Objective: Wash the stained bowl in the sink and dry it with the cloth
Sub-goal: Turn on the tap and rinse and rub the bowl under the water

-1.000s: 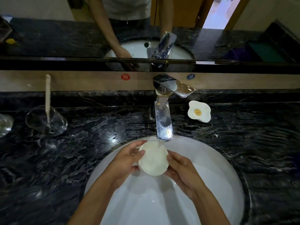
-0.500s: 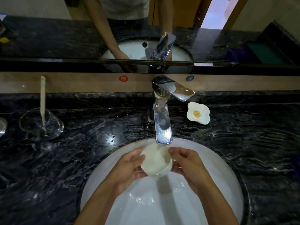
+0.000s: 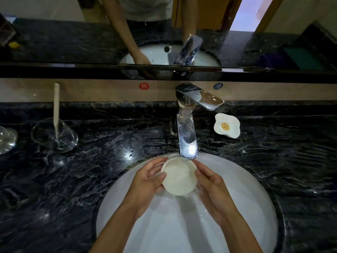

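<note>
Both hands, left hand (image 3: 145,181) at nine o'clock and right hand (image 3: 212,187) at three, hold a small round cream bowl (image 3: 177,178) under the chrome faucet (image 3: 187,141) above the white sink (image 3: 246,207).

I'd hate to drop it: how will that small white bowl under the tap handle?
Probably slippery: the bowl is wet under the faucet. It looks rigid and light, held by the left hand and right hand. Possibly breakable against the sink.
</note>
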Demonstrator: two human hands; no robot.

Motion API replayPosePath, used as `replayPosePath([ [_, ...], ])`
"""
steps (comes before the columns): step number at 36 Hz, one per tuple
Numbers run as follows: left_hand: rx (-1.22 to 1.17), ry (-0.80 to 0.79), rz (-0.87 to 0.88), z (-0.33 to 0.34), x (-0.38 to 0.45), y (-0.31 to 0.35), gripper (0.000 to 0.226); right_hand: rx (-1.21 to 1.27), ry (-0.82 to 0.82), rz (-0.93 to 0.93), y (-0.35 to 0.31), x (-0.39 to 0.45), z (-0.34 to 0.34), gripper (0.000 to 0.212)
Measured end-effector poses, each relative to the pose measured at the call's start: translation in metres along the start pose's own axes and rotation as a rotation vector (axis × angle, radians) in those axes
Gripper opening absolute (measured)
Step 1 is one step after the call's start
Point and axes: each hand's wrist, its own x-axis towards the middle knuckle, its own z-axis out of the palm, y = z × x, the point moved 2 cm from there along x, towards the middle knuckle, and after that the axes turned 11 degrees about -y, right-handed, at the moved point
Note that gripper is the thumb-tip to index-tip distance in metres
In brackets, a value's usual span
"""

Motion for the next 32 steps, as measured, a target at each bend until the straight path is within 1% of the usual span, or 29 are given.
replayPosePath([
  [2,-0.091,-0.025,-0.023,0.000,0.001,-0.008,0.035,-0.091,0.007,-0.010,-0.006,-0.002,0.002,0.032],
  [5,-0.182,-0.033,-0.090,0.001,0.003,-0.018,0.035,-0.281,0.058,0.008,-0.016,-0.002,0.006,0.022],
  [7,-0.239,-0.026,-0.135,0.004,0.004,-0.023,0.036,-0.335,0.108,0.035,-0.020,-0.001,0.007,0.017],
  [9,-0.272,-0.025,-0.166,0.008,0.005,-0.025,0.035,-0.333,0.134,0.072,-0.023,0.001,0.006,0.016],
  [12,-0.195,-0.016,-0.175,0.012,0.005,-0.021,0.029,-0.259,0.140,0.133,-0.023,0.003,0.002,0.020],
  [17,-0.023,-0.005,-0.109,0.016,0.006,-0.007,0.025,-0.084,0.130,0.211,-0.008,0.002,-0.011,0.025],
  [21,0.152,0.025,-0.050,0.011,0.007,-0.002,0.026,0.096,0.085,0.169,0.008,-0.001,-0.014,0.024],
  [23,0.187,0.028,-0.019,0.008,0.008,-0.003,0.028,0.203,0.082,0.135,0.014,-0.003,-0.015,0.026],
  [25,0.187,0.016,0.006,0.008,0.006,-0.004,0.029,0.233,0.061,0.100,0.018,-0.006,-0.015,0.029],
  [28,0.144,0.022,0.020,0.010,0.003,-0.007,0.028,0.146,0.061,0.048,0.020,-0.009,-0.014,0.035],
  [30,0.111,0.025,0.003,0.013,0.003,-0.010,0.027,0.018,0.110,0.022,0.019,-0.012,-0.012,0.037],
  [32,0.061,0.013,-0.053,0.017,0.003,-0.010,0.027,-0.128,0.146,-0.003,0.017,-0.015,-0.008,0.042],
])
